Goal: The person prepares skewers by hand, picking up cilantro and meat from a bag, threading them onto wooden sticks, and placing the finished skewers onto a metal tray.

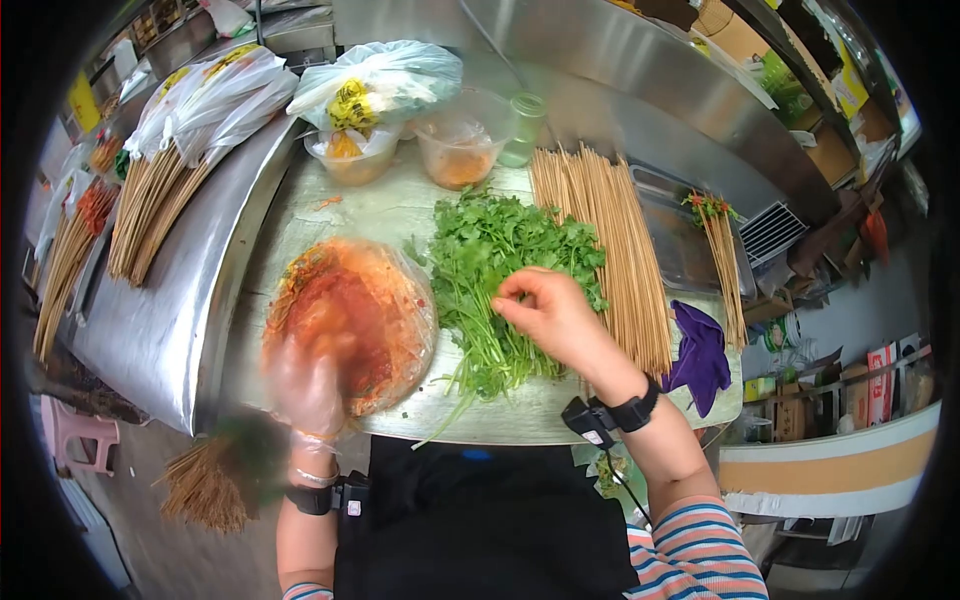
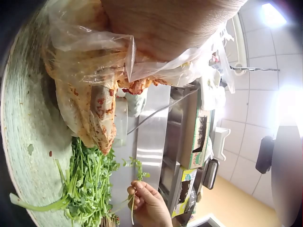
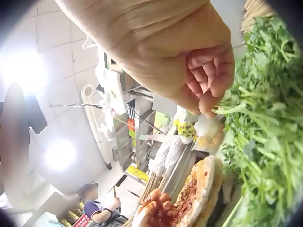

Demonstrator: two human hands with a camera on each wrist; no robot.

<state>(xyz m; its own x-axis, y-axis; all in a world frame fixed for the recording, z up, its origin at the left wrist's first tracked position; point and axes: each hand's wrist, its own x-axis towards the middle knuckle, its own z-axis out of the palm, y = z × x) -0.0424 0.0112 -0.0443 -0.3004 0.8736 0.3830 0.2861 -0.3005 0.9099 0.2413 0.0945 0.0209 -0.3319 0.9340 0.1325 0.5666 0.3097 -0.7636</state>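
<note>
My left hand point(image 1: 308, 385), in a clear plastic glove and blurred, reaches into red, saucy food point(image 1: 345, 305) in a bowl lined with a plastic bag point(image 1: 418, 325). Its fingers are lost in the blur, and the left wrist view hides them behind crumpled plastic, so I cannot tell what they hold. Bare, my right hand point(image 1: 550, 312) pinches a thin cilantro sprig point(image 2: 139, 169) between thumb and fingertips. It hovers over the right part of a leafy green cilantro pile point(image 1: 500, 230), whose stems trail toward the table's front edge.
Bamboo skewers point(image 1: 600, 250) lie right of the cilantro, beside a purple cloth point(image 1: 700, 355) and a metal tray point(image 1: 665, 205). Behind stand plastic tubs point(image 1: 460, 155) and a green glass jar point(image 1: 522, 130). Bagged skewers point(image 1: 165, 200) lie on the steel counter at left. Another person point(image 3: 97, 205) is in the background.
</note>
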